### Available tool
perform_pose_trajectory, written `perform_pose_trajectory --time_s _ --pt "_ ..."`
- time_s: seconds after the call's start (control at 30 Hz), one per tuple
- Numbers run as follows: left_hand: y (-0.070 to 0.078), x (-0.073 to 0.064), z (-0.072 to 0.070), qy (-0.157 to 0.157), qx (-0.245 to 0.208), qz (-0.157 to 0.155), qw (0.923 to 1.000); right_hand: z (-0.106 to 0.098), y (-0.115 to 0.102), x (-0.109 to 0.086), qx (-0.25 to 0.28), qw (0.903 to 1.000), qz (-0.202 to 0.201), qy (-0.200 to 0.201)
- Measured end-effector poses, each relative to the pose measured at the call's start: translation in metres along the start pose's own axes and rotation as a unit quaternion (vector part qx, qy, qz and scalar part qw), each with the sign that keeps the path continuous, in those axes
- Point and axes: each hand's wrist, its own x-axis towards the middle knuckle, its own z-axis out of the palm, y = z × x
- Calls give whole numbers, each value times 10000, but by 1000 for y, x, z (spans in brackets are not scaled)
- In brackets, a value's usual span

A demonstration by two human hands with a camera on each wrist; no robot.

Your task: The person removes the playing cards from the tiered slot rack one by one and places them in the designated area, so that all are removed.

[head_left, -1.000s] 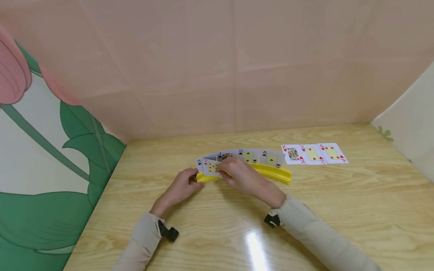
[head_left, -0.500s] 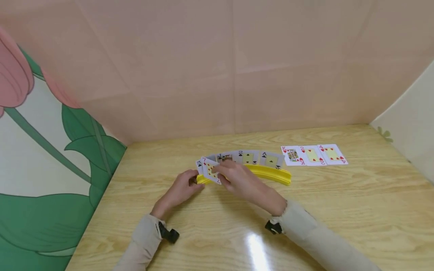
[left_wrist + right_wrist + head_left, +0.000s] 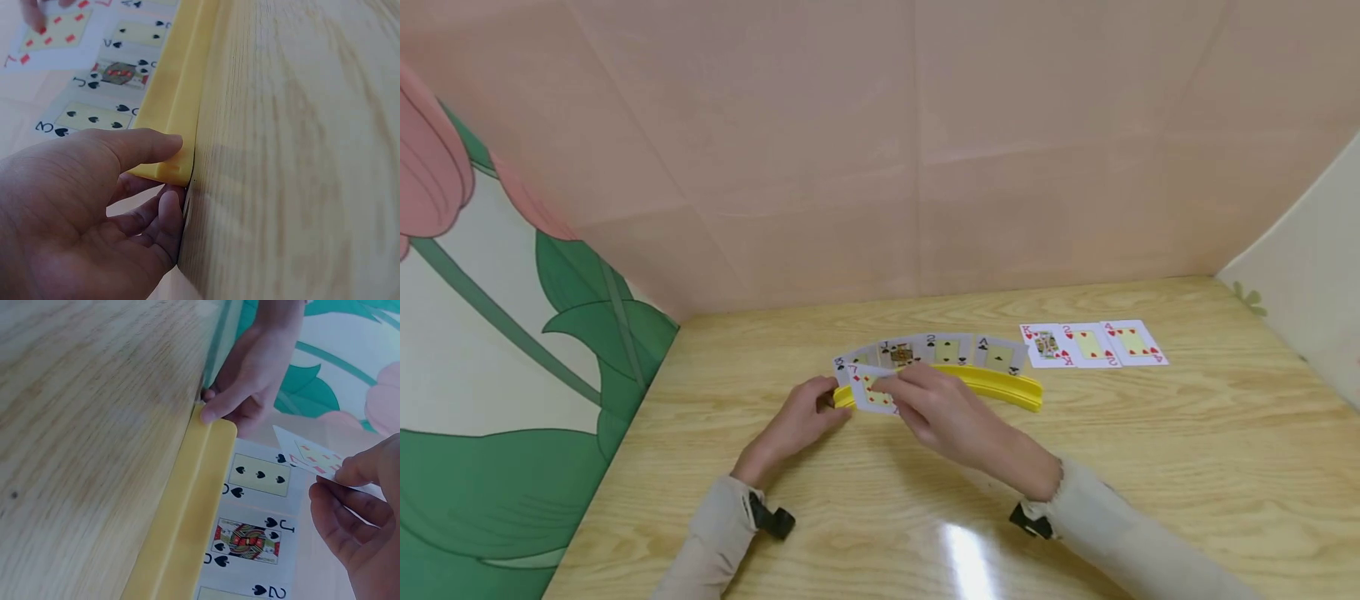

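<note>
My left hand grips the left end of a curved yellow card holder, thumb on its near side in the left wrist view. My right hand pinches a seven of diamonds between thumb and fingers. That card is apart from the holder in the right wrist view and overlaps its left part in the head view. Standing in the holder are a three of spades, a jack of spades, a two of spades and a black ace.
On the wooden table, right of the holder, a king of hearts, two of hearts and four of hearts lie face up in an overlapping row. A pink backdrop stands behind the table.
My right hand has drawn the seven of diamonds toward me, tilting it and levelling it again. More of the three and jack of spades now shows. My left hand has stayed at the holder's end.
</note>
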Motion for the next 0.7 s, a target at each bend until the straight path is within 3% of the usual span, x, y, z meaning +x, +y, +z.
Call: perform_pose_trajectory --time_s 0.27,0.7 --pt "-1 1 1 -72 6 -361 9993 -16 -2 -9 -9 9991 -163 382" --pt "3 -1 1 -71 28 -504 9987 -53 3 -22 -263 9975 -261 597"
